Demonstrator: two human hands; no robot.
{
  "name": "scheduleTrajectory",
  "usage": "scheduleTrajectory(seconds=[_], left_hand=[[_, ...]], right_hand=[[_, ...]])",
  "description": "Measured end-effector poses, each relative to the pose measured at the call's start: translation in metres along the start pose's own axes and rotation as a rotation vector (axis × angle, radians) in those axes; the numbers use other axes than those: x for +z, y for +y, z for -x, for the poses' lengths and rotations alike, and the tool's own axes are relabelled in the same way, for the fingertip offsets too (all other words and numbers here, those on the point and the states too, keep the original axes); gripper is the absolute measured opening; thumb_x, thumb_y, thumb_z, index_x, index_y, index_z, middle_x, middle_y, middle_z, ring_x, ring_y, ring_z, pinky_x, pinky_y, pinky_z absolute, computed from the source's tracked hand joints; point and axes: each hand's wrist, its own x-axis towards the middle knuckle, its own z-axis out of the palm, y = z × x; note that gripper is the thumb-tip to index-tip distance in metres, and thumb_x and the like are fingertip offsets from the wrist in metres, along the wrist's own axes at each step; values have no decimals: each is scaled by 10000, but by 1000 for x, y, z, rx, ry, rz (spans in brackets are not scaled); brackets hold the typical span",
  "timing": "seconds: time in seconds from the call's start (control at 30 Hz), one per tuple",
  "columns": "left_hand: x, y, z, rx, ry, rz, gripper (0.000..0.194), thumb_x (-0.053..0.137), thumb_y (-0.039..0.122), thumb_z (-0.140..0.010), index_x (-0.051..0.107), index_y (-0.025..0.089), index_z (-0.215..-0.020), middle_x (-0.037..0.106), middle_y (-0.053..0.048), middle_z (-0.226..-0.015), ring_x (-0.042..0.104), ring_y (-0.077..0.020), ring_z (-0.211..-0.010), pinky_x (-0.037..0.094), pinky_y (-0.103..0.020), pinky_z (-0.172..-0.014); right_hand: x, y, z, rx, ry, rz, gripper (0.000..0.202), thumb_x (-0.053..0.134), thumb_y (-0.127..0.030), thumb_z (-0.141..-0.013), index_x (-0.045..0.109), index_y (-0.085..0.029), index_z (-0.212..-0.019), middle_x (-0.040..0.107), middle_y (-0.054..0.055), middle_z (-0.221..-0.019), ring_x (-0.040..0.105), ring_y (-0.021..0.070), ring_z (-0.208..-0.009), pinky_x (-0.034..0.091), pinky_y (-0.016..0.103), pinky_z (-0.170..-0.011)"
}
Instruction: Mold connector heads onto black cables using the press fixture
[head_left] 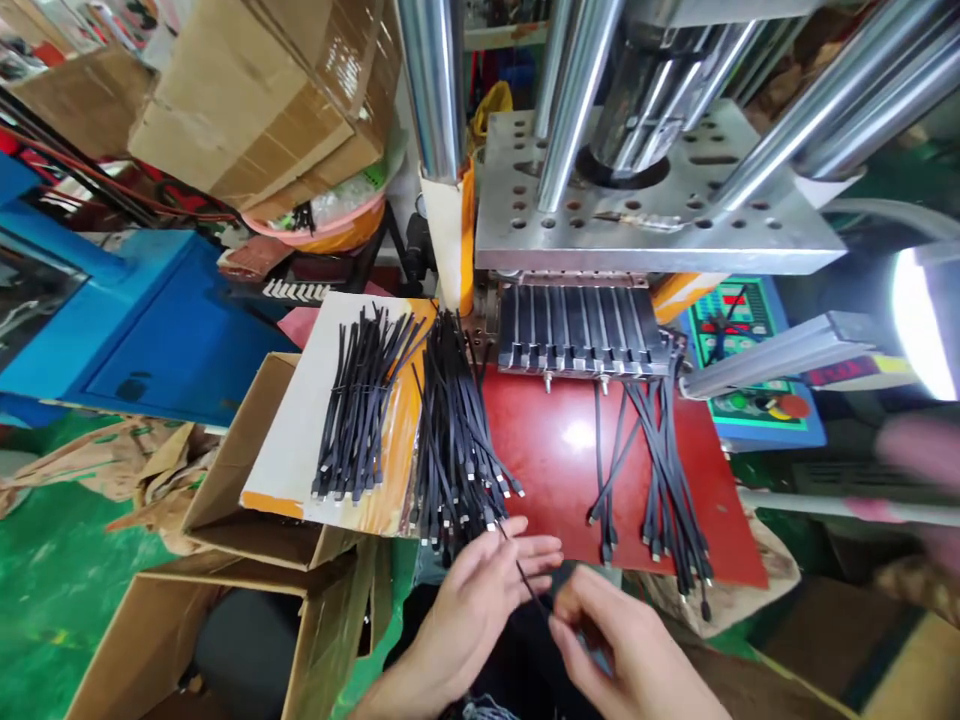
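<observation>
A short black flat cable [529, 585] runs between my two hands in front of the bench. My left hand [480, 605] is palm up with its fingers stretched out, and the cable passes across it. At the cable's lower end, the thumb and fingers of my right hand [622, 635] are pinched together on it. Just beyond my left hand lies a thick heap of black cables [454, 440] with small plugs toward me. More cables [664, 480] lie on the right of the red board [547, 480], reaching to the metal mold [577, 325].
A bundle of cables [356, 410] rests on a white board [289, 425] at left. Cardboard boxes [202, 580] stand on the green floor below. Steel press columns [435, 90] and a thick plate [660, 258] rise behind the mold. A control panel [780, 420] and bright lamp [926, 320] are at right.
</observation>
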Motion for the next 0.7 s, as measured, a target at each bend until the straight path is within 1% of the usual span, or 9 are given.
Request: scheduleTrajectory(seconds=[0.07,0.13,0.23,0.37,0.43,0.5,0.57,0.63,0.7], left_hand=[[16,-7,-8,85,56,42,544,753,651,-944,728,141,-1131,764,-46,-818,741,-175,-801,573,-308,-845],[27,-8,-10,124,-21,-110,584,664,703,-981,739,129,-1059,633,28,-606,626,-128,-593,537,-274,-716],[36,1,-7,170,-114,-465,686,500,754,-1033,760,120,-1075,655,8,-595,637,-144,-598,555,-302,-786],[42,13,2,241,-197,-804,786,322,734,-1087,800,126,-943,809,-114,-770,764,-206,-745,579,-342,-917],[44,16,1,243,-227,-875,809,282,710,-1103,819,112,-1015,842,-142,-839,799,-224,-765,593,-356,-932],[44,18,-5,221,-185,-890,796,303,708,-1101,810,98,-1168,862,-159,-945,829,-247,-835,603,-375,-953],[43,18,-19,191,-121,-846,772,386,734,-1074,811,103,-1199,852,-188,-1111,838,-283,-971,592,-409,-1020],[43,16,-35,144,-106,-687,739,521,765,-1014,816,105,-1166,830,-210,-1200,821,-318,-1077,566,-447,-1084],[44,13,-49,54,-144,-393,703,664,761,-939,797,103,-1149,843,-207,-1146,828,-320,-1041,589,-447,-1045]], right_hand=[[-9,6,17,64,-110,-27,193,542,-212,-1004,566,-259,-818,656,-38,-719,636,127,-572,472,211,-533],[-12,19,18,235,40,69,210,588,-393,-1035,588,-260,-872,670,-27,-715,664,162,-585,499,250,-561],[-4,36,-6,509,393,375,365,573,-604,-1019,566,-244,-963,715,47,-825,715,243,-649,491,325,-572],[4,46,-42,622,364,605,302,418,-464,-1065,525,-242,-891,705,112,-866,681,259,-579,354,334,-496],[-2,47,-45,609,370,537,289,397,-418,-1051,499,-255,-834,673,84,-781,647,244,-556,346,329,-513],[-13,44,-37,539,416,345,310,413,-449,-1043,505,-259,-815,634,45,-712,624,226,-575,393,321,-556],[-20,35,-21,439,405,88,366,422,-494,-1064,529,-253,-811,589,8,-679,590,195,-592,434,298,-589],[-21,23,0,349,281,-131,412,434,-510,-1086,562,-239,-804,573,-8,-688,569,167,-616,452,264,-603],[-16,13,23,321,115,-242,401,504,-485,-1073,611,-223,-789,596,-9,-703,579,155,-655,468,240,-633]])
